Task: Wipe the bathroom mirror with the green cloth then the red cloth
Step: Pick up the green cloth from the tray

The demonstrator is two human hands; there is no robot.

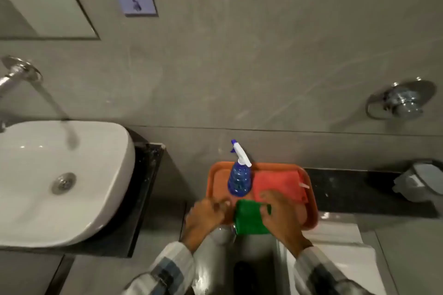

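Observation:
An orange tray sits low in the middle of the view. A folded green cloth lies at its front edge, and my right hand grips the cloth's right side. My left hand is just left of the cloth at the tray's front left corner; whether its curled fingers touch the cloth or the tray, I cannot tell. A red cloth lies flat on the tray's right half. The mirror hangs at the top left.
A blue spray bottle with a white trigger stands on the tray's back left. A white basin with a running wall tap is at left. A chrome wall fitting and a holder are at right.

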